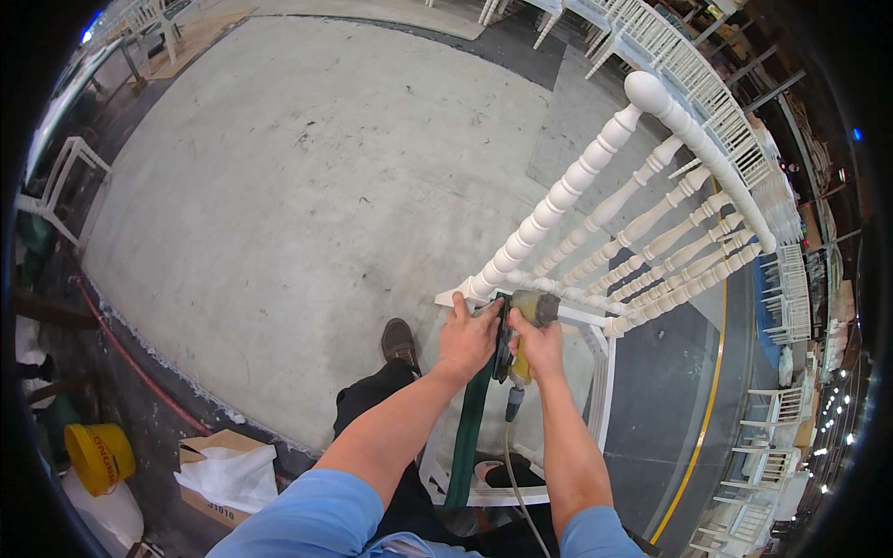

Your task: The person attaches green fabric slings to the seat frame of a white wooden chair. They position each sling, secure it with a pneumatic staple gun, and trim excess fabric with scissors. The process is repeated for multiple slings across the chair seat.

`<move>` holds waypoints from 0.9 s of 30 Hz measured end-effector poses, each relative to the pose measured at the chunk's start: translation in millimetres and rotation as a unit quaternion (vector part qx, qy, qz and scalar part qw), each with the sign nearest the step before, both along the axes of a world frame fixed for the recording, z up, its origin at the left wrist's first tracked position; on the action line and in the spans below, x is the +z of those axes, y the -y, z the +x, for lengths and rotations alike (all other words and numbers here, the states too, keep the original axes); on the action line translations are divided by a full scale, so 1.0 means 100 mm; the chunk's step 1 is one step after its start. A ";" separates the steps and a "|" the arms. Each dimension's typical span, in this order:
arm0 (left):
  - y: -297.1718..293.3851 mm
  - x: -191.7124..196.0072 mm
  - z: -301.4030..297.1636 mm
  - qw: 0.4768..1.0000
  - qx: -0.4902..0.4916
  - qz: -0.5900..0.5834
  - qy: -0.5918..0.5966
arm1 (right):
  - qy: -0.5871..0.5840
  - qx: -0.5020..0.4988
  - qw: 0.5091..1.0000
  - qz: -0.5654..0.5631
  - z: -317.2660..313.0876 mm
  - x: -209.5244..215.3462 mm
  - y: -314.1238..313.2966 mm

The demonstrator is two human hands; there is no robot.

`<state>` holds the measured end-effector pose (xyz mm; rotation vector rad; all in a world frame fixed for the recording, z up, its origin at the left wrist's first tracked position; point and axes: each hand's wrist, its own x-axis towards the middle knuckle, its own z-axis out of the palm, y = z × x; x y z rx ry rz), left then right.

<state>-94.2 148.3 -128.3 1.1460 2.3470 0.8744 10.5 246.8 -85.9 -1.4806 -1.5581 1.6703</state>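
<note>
A white wooden chair frame [599, 409] with a turned-spindle back [577, 181] stands before me. Across its seat opening runs a dark green webbing strap [470, 437]. At the back left corner, my left hand [465, 342] holds the strap's far end against the seat rail, one finger reaching toward the chair's post. Beside it, my right hand [540, 349] is closed around a yellow air stapler [534, 305], its nose side close to the strap end. A hose [509, 456] hangs from the stapler's grip toward me. The exact contact between stapler and strap is hidden.
Several white spindle-back chairs [726, 107] line the far right. At lower left are a yellow bucket [98, 458] and a cardboard box [209, 502] with white sheeting. A white frame [58, 191] stands at the left. My shoe [399, 340] is beside the chair.
</note>
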 end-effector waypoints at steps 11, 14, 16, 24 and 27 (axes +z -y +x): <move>-0.04 -0.07 0.02 0.997 0.031 0.061 0.018 | -0.072 -0.076 0.993 -0.055 0.44 0.40 0.17; -0.04 -0.14 0.03 0.998 0.018 0.048 0.041 | -0.118 -0.098 0.986 -0.067 0.96 0.73 0.37; -0.03 -0.17 0.03 0.998 0.007 0.065 0.019 | -0.165 -0.100 0.977 -0.085 1.36 0.94 0.53; 0.27 0.44 0.70 0.988 0.017 0.156 -0.008 | -0.313 -0.174 0.930 -0.086 2.82 1.48 1.43; 0.90 0.86 1.55 0.833 -0.222 0.067 0.502 | -0.403 -0.151 0.896 -0.114 2.99 1.33 1.71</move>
